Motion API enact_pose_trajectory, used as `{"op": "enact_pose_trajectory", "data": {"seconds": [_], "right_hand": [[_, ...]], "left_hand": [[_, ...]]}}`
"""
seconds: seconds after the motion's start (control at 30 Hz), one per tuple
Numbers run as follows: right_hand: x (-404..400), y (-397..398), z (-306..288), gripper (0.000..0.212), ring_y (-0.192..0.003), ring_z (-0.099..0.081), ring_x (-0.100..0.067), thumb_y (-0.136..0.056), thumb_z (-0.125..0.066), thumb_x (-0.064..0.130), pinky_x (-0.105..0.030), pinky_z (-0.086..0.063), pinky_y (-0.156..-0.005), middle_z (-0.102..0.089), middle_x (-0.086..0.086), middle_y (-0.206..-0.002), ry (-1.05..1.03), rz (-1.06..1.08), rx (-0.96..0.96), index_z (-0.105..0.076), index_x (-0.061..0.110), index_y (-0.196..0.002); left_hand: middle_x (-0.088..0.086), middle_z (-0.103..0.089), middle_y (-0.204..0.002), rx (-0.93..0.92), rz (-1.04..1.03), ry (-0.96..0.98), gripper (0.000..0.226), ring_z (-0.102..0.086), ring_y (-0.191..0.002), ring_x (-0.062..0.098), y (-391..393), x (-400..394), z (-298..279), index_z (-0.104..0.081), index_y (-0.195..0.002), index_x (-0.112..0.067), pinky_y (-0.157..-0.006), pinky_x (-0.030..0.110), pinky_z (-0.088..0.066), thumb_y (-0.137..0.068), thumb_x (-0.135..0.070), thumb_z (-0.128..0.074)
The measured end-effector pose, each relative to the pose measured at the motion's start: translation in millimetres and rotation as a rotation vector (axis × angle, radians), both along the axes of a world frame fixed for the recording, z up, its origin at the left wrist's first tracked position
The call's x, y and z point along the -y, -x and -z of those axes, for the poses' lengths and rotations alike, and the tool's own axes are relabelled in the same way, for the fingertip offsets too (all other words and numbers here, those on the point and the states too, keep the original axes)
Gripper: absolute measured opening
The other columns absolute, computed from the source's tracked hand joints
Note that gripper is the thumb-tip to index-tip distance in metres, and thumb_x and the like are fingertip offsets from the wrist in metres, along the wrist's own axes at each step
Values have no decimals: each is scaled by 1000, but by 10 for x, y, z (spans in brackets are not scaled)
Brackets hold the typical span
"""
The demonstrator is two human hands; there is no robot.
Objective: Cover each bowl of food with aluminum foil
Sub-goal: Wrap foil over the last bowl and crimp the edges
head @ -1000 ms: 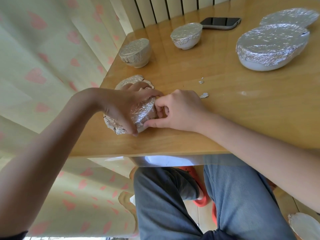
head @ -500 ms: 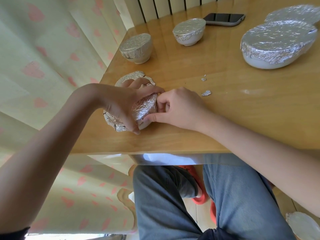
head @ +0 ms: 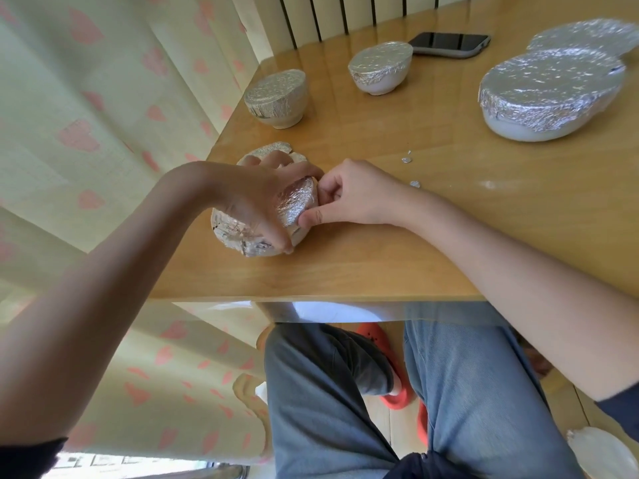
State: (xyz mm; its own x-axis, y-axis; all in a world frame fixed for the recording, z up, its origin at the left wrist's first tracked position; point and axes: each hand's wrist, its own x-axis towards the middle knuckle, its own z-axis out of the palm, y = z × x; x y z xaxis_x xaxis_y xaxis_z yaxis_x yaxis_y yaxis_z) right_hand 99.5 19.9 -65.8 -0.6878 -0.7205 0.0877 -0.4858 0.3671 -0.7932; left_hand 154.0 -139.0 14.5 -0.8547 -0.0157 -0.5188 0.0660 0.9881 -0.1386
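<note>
A small white bowl wrapped in aluminum foil (head: 294, 205) sits near the table's front left corner. My left hand (head: 256, 198) lies over its top and grips it, thumb down the near side. My right hand (head: 349, 195) pinches the foil at the bowl's right rim with curled fingers and thumb. Just behind them another foil-covered dish (head: 273, 149) peeks out, mostly hidden by my left hand. Farther back stand two small foil-covered bowls (head: 276, 98) (head: 380, 69), and at the right a large foil-covered bowl (head: 549, 95) with another foil-covered dish (head: 584, 34) behind it.
A dark phone (head: 449, 43) lies at the back of the wooden table (head: 449, 236). Small foil scraps (head: 408, 159) lie right of my right hand. A heart-patterned curtain (head: 103, 133) hangs left of the table. My legs are under the front edge.
Both hands keep hold of the same bowl. The fingers have shifted slightly along the foil at its right rim; the bowl stays in place.
</note>
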Motion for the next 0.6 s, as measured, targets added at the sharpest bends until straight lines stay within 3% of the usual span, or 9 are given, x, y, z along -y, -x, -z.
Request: {"op": "enact_pose_trajectory", "data": {"seconds": [0.07,0.13,0.23,0.3,0.4,0.47,0.53,0.6], "right_hand": [[-133,-13,16,52,-42,-35,-4,-55,-75,65,-26,-27,-50,-41,15,-40,13,7,-37,-51,20,-59],[-261,-31,29,52,-44,-34,-4,-50,-73,68,-25,-30,-52,-42,13,-44,52,11,-34,-52,22,-62],[-338,-95,33,49,-47,-38,-6,-53,-75,66,-27,-34,-54,-46,12,-48,63,1,-49,-54,23,-66],[-306,-157,23,49,-46,-40,-3,-56,-74,66,-27,-37,-54,-48,14,-47,26,9,-112,-55,24,-68],[-216,-187,7,52,-48,-44,-2,-56,-70,71,-27,-38,-54,-50,14,-50,20,36,-169,-54,24,-70],[-165,-157,-2,51,-50,-45,-3,-54,-71,70,-31,-41,-56,-52,14,-52,53,22,-155,-54,24,-67],[-131,-102,0,47,-52,-45,-5,-53,-74,67,-33,-43,-57,-52,13,-52,98,19,-131,-55,25,-61],[-102,-39,-19,47,-51,-42,-6,-49,-77,64,-30,-39,-55,-49,13,-48,114,24,-134,-55,23,-55]], "left_hand": [[-8,-21,-144,-49,-63,-11,113,-28,-133,33,-8,-58,41,-4,-141,-56,-101,48,-35,-49,-66,-71],[-2,-12,-155,-81,-126,-27,122,-27,-139,39,-26,-121,72,4,-145,-56,-107,50,-31,-52,-72,-73],[-1,27,-159,-27,-188,-83,140,5,-149,31,-91,-152,-23,28,-137,-59,-117,54,-11,-43,-77,-74],[-7,32,-156,2,-128,-55,145,23,-145,28,-105,-82,-113,35,-128,-64,-115,59,-1,-32,-77,-73],[-12,28,-157,54,-6,-37,149,27,-145,23,-95,1,-107,31,-130,-66,-117,59,-1,-32,-71,-82],[-17,13,-159,71,36,-62,144,11,-149,22,-92,10,-39,21,-136,-65,-118,55,-13,-41,-65,-88],[-21,-3,-152,42,61,-87,129,-5,-147,20,-95,16,3,10,-135,-67,-115,51,-24,-44,-61,-82],[-21,-6,-149,8,68,-100,123,-7,-145,20,-99,31,20,5,-137,-65,-113,51,-25,-49,-58,-80]]}}
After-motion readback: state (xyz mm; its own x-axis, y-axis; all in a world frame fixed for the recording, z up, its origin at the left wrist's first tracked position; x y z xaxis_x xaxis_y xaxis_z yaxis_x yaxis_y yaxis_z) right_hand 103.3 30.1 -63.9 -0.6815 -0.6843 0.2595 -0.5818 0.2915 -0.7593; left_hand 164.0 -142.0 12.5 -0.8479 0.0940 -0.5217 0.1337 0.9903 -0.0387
